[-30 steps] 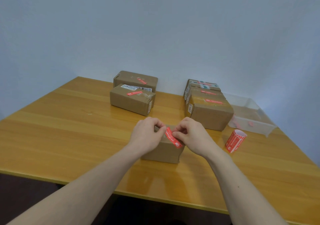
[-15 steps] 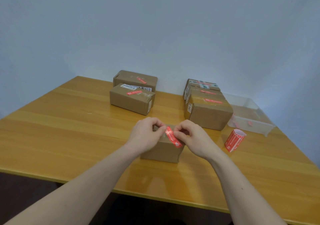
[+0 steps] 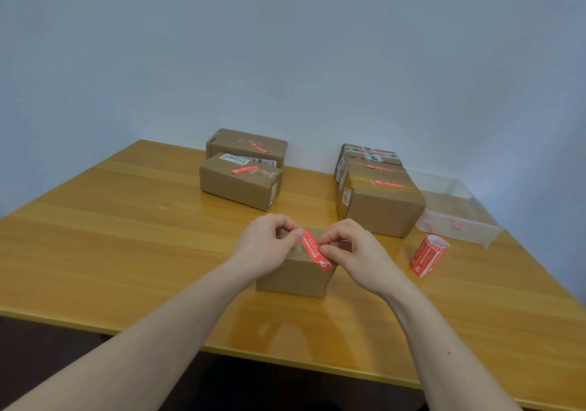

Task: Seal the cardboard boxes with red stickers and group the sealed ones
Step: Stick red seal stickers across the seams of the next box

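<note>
Sealing step underway: left hand (image 3: 264, 245) and right hand (image 3: 355, 252) grip pinching red sticker (image 3: 317, 250) onto box (image 3: 295, 276). Next: press flat, shift to sealed grp.

A glossy wooden table (image 3: 95, 245) stands against a plain pale blue-grey wall (image 3: 285, 46).

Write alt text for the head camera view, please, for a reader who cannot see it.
The left hand and right hand pinch a red sticker over a small cardboard box on a wooden table. Stickered boxes sit behind in two groups, with a sticker roll at right.
</note>
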